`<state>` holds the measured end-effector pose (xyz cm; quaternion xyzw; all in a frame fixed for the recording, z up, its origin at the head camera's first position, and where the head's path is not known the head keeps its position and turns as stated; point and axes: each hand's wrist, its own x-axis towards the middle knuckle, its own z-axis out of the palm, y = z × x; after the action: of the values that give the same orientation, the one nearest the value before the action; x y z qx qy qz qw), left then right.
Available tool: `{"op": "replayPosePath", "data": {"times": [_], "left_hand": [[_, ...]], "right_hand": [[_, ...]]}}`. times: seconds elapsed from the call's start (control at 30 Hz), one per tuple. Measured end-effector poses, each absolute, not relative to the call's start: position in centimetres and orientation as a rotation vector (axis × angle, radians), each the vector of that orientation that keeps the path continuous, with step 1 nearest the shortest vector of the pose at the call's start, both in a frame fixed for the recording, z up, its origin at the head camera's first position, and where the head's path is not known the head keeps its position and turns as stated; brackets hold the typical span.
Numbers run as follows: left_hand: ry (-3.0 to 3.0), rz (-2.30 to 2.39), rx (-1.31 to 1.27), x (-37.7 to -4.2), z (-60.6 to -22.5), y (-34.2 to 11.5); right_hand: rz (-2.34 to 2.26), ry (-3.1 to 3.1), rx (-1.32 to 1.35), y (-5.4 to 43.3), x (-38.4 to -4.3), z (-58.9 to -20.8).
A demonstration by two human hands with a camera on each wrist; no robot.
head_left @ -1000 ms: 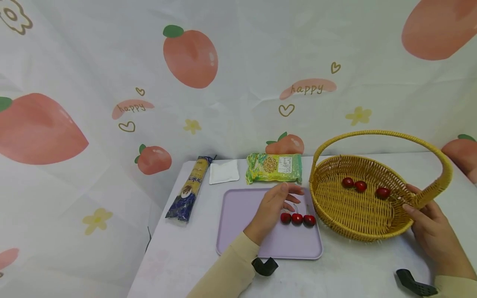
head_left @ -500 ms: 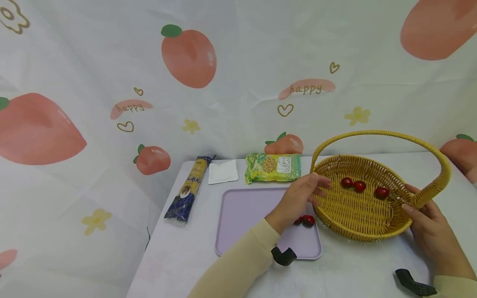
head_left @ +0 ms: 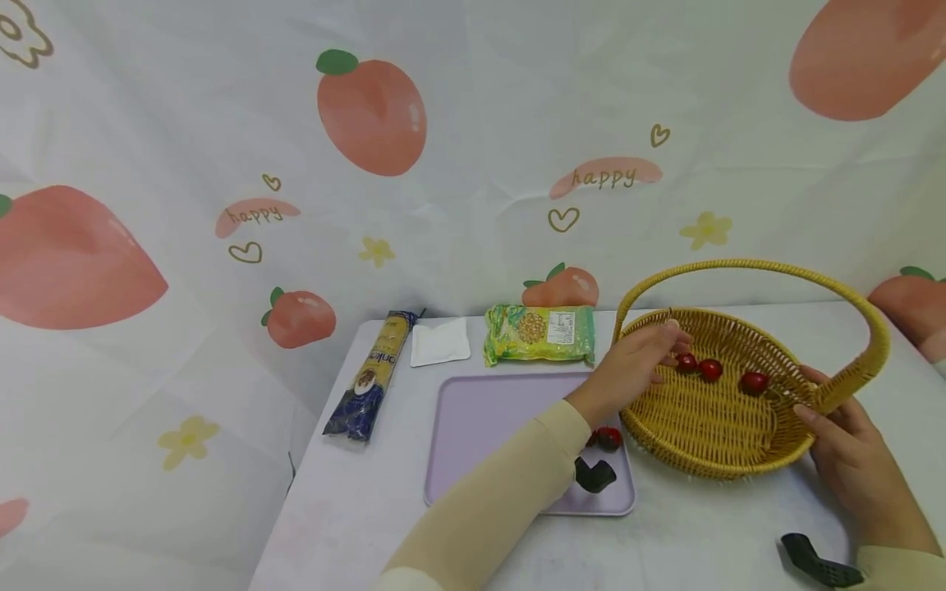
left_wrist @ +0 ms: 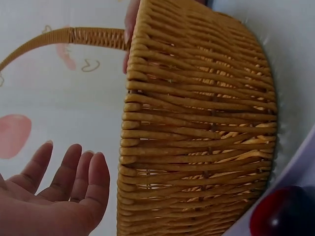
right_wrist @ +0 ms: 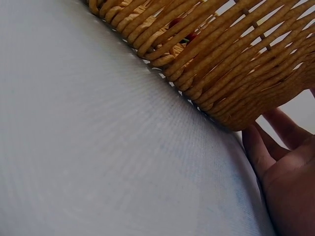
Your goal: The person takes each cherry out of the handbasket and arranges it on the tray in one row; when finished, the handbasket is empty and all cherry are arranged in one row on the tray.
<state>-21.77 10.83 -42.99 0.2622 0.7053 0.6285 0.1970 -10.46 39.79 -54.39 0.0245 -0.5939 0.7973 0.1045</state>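
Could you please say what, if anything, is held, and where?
The right hand holds the wicker basket by its rim beside the handle; the left hand holds nothing.

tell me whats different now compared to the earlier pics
The left hand has moved rightward and a little farther away, from over the tray to over the basket's left side. The left sleeve now hides part of the cherries on the tray. No pick-up or release shows. The right hand still grips the basket near the handle's base, and the three cherries inside lie as before.
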Motion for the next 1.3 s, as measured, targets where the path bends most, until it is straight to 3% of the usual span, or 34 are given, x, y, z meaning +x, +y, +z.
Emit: {"op": "replayPosePath", "data": {"times": [0.57, 1.3], "left_hand": [[2.020, 1.689, 0.711, -23.8, -42.5, 13.4], [2.267, 1.436, 0.487, -24.7, -46.2, 16.3]], "right_hand": [[2.358, -1.744, 0.069, 39.8, -10.6, -54.2], [2.408, -1.684, 0.086, 39.9, -10.6, -54.4]]}}
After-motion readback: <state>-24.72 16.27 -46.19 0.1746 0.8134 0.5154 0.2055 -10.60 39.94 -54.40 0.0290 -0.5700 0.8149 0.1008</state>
